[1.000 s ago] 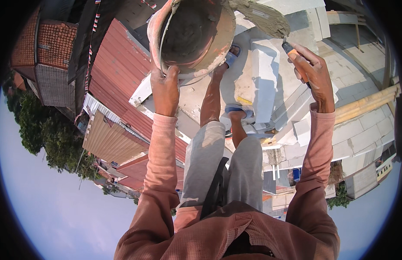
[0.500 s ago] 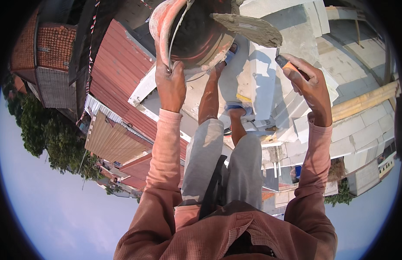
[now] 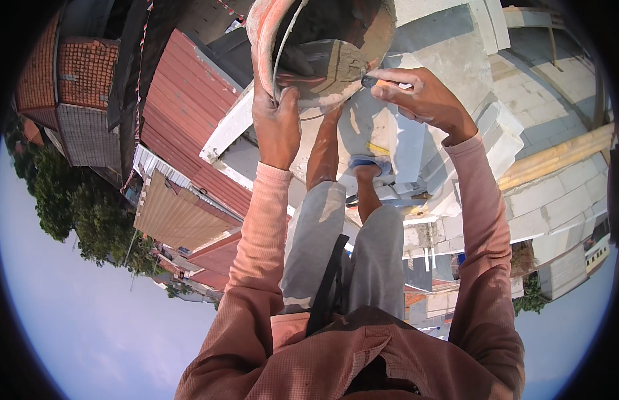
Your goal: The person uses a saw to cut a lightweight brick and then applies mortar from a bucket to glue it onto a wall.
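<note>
My left hand [image 3: 277, 127] grips the near-left rim of a mortar-smeared orange bucket [image 3: 261, 43], whose thin wire handle runs down beside my thumb. In my right hand [image 3: 426, 100] is a trowel [image 3: 346, 65], held by its dark and orange handle. Grey wet mortar coats the trowel blade, which reaches over the rim into the bucket's mouth. The bucket's bottom is dark and partly cut off by the top edge of the view, so how much mortar lies inside cannot be told.
Below the bucket, my feet in blue sandals [image 3: 373, 164] stand on a narrow ledge beside white blocks [image 3: 408, 147]. A red metal roof [image 3: 183, 100] lies lower on the left. Bamboo poles [image 3: 556, 157] and a block wall [image 3: 556, 207] are on the right.
My right hand has moved left, bringing the mortar-covered trowel from beside the bucket into its mouth. The bucket and my left hand have shifted slightly right.
</note>
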`<state>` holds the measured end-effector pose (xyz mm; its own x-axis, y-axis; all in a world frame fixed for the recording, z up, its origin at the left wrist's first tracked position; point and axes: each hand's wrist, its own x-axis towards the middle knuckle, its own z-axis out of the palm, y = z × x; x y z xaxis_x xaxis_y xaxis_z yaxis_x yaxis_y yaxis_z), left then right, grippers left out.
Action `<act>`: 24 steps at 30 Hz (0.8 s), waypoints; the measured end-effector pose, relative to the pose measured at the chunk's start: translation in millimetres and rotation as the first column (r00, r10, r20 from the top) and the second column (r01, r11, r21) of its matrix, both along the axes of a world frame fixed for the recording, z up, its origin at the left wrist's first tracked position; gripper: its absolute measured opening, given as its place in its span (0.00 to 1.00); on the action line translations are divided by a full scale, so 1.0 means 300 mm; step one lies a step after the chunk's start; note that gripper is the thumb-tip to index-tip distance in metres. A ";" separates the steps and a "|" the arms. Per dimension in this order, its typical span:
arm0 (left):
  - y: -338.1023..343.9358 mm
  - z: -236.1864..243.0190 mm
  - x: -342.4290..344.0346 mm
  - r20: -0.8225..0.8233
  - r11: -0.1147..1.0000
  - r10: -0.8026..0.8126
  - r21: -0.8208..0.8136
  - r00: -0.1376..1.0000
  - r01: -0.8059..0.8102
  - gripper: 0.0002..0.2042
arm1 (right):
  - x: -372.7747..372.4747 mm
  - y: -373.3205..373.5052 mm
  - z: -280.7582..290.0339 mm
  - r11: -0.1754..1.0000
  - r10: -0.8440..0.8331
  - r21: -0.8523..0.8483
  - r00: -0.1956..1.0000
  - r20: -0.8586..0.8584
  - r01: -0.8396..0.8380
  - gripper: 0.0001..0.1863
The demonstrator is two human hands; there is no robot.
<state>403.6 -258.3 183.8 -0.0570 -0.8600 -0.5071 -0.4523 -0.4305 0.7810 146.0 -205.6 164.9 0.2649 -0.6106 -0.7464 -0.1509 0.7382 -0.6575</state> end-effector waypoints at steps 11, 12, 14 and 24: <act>-0.033 -0.079 0.237 -0.077 0.931 0.353 0.125 0.933 -0.342 0.16 | -0.352 -0.010 0.012 0.980 -0.197 -0.002 0.979 -0.046 0.197 0.34; -0.030 -0.085 0.262 -0.083 0.921 0.383 0.111 0.920 -0.374 0.16 | -0.382 -0.031 0.000 0.987 -0.156 -0.067 0.980 -0.127 0.148 0.33; -0.020 -0.085 0.290 -0.115 0.911 0.405 0.137 0.907 -0.389 0.16 | -0.449 -0.103 -0.061 0.993 -0.084 -0.100 0.980 -0.182 0.067 0.31; 0.033 -0.039 0.321 -0.084 0.824 0.546 0.235 0.833 -0.516 0.16 | -0.191 -0.466 -0.507 0.542 0.499 0.054 0.269 -0.824 -0.838 0.20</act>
